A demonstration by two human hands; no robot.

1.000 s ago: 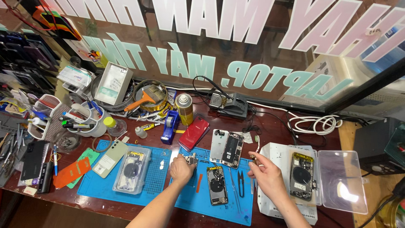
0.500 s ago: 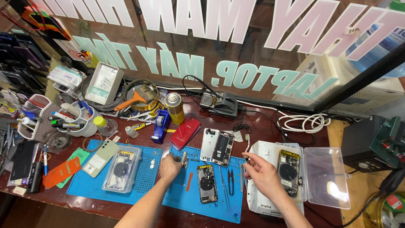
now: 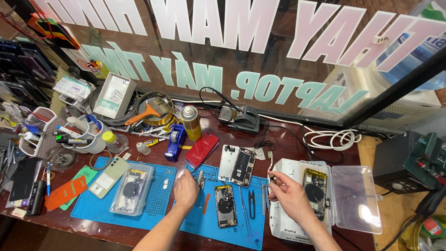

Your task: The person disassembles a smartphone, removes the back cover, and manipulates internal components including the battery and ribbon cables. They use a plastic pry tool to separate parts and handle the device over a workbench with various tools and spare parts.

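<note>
My left hand (image 3: 186, 189) rests on the blue work mat (image 3: 97, 211), fingers curled around a small metal part by its fingertips. To its right lies an opened phone body (image 3: 226, 205) with its insides showing. My right hand (image 3: 289, 195) is raised over a white box (image 3: 278, 223), pinching a tiny component between thumb and forefinger. Black snips (image 3: 251, 202) and tweezers (image 3: 242, 204) lie between the two hands. Another opened phone with its screen folded out (image 3: 238, 162) sits just beyond the mat.
A clear case (image 3: 355, 200) holds a phone frame (image 3: 315, 193) at right. A red phone (image 3: 201, 148), spray can (image 3: 190, 122), blue tape dispenser (image 3: 175, 142), brush (image 3: 145, 113) and soldering stand (image 3: 240, 118) crowd the back. Tool cups (image 3: 76, 135) stand at left. Another boxed phone (image 3: 131, 194) lies on the mat.
The view has shifted and tilted slightly. My right hand has lifted toward the white box's upper left corner with the tiny part; my left hand has stayed on the mat.
</note>
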